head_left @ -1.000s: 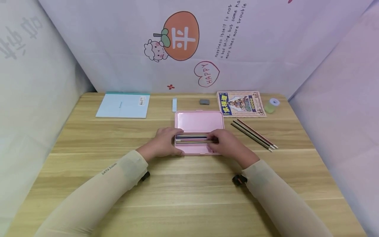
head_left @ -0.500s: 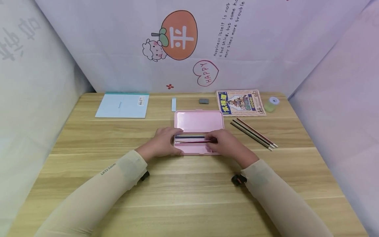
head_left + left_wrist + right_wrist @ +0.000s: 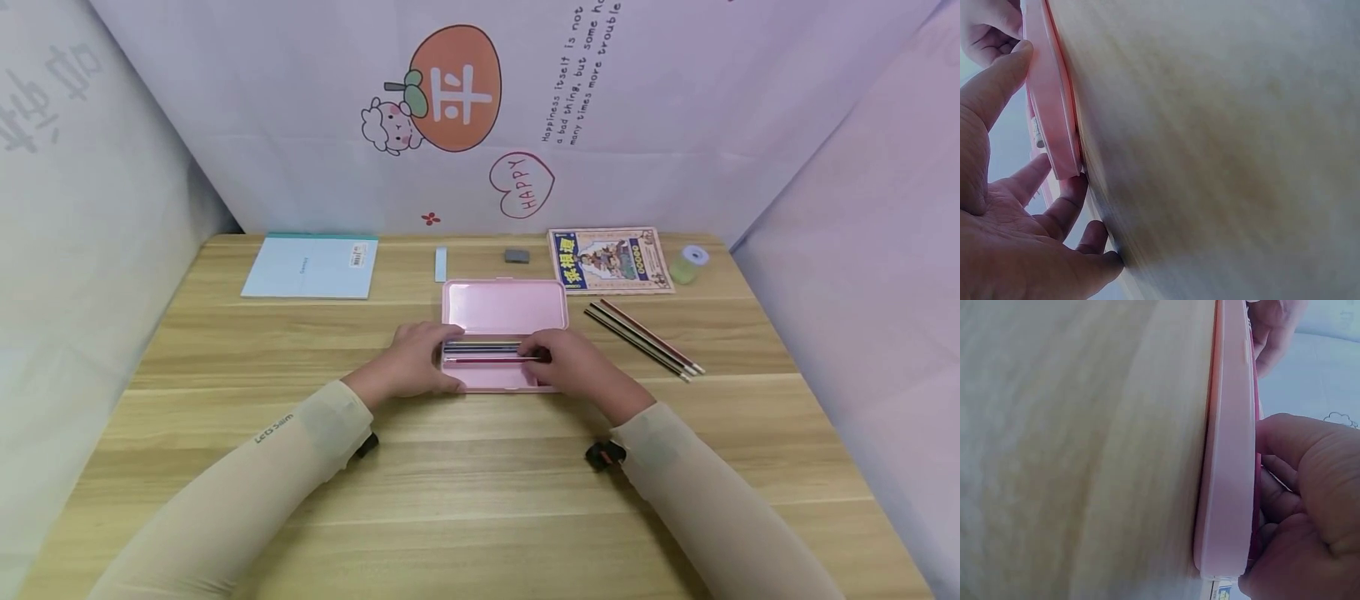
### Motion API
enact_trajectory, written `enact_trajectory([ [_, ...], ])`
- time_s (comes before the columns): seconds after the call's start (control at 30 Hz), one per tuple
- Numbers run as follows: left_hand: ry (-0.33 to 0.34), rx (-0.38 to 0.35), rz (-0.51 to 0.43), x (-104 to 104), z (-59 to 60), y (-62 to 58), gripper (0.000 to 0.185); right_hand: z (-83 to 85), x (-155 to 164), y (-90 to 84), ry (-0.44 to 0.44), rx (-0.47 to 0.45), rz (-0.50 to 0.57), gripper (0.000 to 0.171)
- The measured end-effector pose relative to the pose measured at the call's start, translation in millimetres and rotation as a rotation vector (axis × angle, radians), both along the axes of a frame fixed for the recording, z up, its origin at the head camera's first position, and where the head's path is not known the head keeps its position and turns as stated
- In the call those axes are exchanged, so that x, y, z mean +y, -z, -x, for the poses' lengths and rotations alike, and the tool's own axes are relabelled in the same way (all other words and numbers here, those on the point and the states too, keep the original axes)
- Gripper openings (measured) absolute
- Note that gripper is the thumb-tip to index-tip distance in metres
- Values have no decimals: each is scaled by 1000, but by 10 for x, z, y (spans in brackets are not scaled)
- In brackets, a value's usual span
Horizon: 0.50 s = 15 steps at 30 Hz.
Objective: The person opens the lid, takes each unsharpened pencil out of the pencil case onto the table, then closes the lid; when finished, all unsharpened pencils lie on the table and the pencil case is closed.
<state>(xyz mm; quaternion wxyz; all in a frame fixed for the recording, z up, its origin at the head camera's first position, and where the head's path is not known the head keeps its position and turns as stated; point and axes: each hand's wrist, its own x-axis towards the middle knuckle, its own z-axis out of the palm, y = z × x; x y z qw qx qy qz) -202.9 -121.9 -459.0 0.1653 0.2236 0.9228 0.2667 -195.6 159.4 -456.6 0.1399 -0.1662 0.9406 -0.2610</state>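
Nearest me, both forearms in smooth beige sleeves angle inward over the pale wood-grain table (image 3: 480, 500); my left hand (image 3: 408, 367) cups the left end of the pink pencil case (image 3: 502, 379), thumb along its front edge, fingers curled around the corner; my right hand (image 3: 573, 362) wraps the right end, fingertips pinching the pencils (image 3: 483, 352) lying lengthwise in the tray; hands apart, one at each end; the case is glossy plastic, rounded corners, lid (image 3: 504, 307) open flat behind; to its right, loose slim pencils (image 3: 645, 340) lie slanted; farther back, a pale blue notebook (image 3: 309, 267), small grey eraser (image 3: 517, 256), colourful booklet (image 3: 609, 260).
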Motion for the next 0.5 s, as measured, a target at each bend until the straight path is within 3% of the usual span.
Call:
enact_trajectory([
  [0.5, -21, -24, -5, 0, -20, -22, 94, 3, 103, 4, 67, 25, 191, 5],
])
